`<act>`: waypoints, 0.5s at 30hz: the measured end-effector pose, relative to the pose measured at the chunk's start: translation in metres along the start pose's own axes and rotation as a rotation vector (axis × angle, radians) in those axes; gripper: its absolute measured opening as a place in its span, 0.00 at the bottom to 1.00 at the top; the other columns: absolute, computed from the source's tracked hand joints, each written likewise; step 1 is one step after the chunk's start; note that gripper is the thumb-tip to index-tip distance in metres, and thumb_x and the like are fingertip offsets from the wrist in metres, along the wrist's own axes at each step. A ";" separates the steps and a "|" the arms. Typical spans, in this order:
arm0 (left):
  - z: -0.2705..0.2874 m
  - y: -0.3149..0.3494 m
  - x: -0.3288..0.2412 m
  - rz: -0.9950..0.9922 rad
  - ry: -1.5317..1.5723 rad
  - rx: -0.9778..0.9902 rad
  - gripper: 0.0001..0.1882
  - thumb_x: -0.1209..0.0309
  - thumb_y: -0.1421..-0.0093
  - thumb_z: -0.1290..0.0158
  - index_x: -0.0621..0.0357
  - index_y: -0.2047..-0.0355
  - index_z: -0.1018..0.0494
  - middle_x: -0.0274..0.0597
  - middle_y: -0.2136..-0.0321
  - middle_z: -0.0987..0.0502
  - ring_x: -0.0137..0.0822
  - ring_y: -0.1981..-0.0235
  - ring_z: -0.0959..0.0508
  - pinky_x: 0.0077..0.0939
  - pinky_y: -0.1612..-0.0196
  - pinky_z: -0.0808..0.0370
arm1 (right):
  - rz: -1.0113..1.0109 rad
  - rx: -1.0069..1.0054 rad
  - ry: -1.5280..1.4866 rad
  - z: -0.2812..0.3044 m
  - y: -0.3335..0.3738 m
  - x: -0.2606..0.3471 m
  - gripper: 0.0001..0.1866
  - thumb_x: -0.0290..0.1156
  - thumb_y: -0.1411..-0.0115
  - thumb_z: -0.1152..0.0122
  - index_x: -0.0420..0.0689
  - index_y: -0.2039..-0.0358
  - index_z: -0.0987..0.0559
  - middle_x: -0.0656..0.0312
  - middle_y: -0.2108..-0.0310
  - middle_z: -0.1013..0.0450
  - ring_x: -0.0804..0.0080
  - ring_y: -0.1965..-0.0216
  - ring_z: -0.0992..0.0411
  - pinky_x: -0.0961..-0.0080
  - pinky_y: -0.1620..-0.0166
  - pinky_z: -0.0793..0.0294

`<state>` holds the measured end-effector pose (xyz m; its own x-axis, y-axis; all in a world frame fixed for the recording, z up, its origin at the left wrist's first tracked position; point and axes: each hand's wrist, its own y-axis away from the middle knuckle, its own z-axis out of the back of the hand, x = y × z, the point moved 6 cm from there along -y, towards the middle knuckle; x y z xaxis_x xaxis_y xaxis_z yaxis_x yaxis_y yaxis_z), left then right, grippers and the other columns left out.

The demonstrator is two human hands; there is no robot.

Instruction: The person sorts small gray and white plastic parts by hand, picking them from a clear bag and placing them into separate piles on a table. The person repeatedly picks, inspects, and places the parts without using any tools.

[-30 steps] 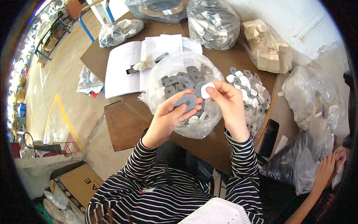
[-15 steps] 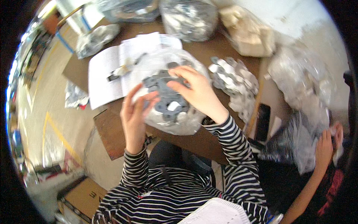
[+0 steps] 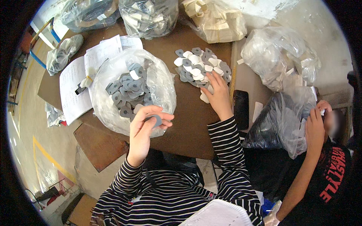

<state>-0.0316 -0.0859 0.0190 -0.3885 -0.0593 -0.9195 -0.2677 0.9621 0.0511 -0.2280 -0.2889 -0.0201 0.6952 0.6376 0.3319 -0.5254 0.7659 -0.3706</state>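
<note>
My left hand is closed around a flat grey rounded piece, held over the near rim of a clear plastic bag. The bag lies spread open on the brown table and contains a heap of similar grey pieces, a few with a white side showing. To the right, a loose pile of grey and white pieces rests directly on the tabletop. My right hand reaches its near right edge, fingers apart and fingertips touching the pieces. Nothing gripped shows in it.
Open papers lie left of the bag. Filled plastic bags line the table's far edge. A black phone lies at the right edge. Beyond it, a co-worker's hands handle a clear plastic bag.
Both hands were over the open bag. My right hand has moved right to the loose pile; my left now holds a grey piece near the bag's rim. The view has shifted right.
</note>
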 end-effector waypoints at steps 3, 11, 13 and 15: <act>-0.014 -0.001 0.013 0.121 0.070 0.042 0.14 0.74 0.31 0.61 0.61 0.47 0.33 0.53 0.57 0.20 0.36 0.62 0.19 0.28 0.57 0.23 | 0.020 -0.001 -0.057 -0.006 -0.009 -0.002 0.29 0.32 0.47 0.31 0.45 0.44 0.25 0.52 0.41 0.32 0.49 0.42 0.34 0.59 0.39 0.36; -0.029 0.002 0.026 0.238 0.030 0.081 0.12 0.70 0.29 0.56 0.58 0.50 0.30 0.50 0.56 0.20 0.32 0.63 0.20 0.24 0.58 0.23 | 0.189 -0.072 -0.049 -0.017 -0.034 0.003 0.16 0.30 0.44 0.36 0.43 0.54 0.19 0.55 0.58 0.21 0.53 0.54 0.25 0.58 0.43 0.32; -0.029 0.002 0.025 0.240 0.037 0.084 0.12 0.70 0.29 0.56 0.58 0.49 0.30 0.48 0.55 0.20 0.31 0.63 0.20 0.25 0.57 0.23 | 0.158 -0.158 -0.091 -0.004 -0.037 0.002 0.13 0.29 0.41 0.38 0.41 0.56 0.18 0.55 0.64 0.20 0.58 0.60 0.23 0.63 0.47 0.29; -0.027 0.002 0.027 0.258 0.042 0.092 0.13 0.70 0.28 0.57 0.59 0.48 0.30 0.47 0.54 0.21 0.31 0.61 0.21 0.25 0.54 0.23 | 0.029 -0.193 -0.209 0.010 -0.038 -0.002 0.11 0.28 0.39 0.39 0.39 0.57 0.18 0.55 0.67 0.20 0.64 0.64 0.22 0.69 0.51 0.27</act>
<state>-0.0659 -0.0929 0.0048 -0.4702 0.1813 -0.8637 -0.0751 0.9669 0.2438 -0.2142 -0.3184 0.0016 0.5550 0.6774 0.4828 -0.4266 0.7301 -0.5338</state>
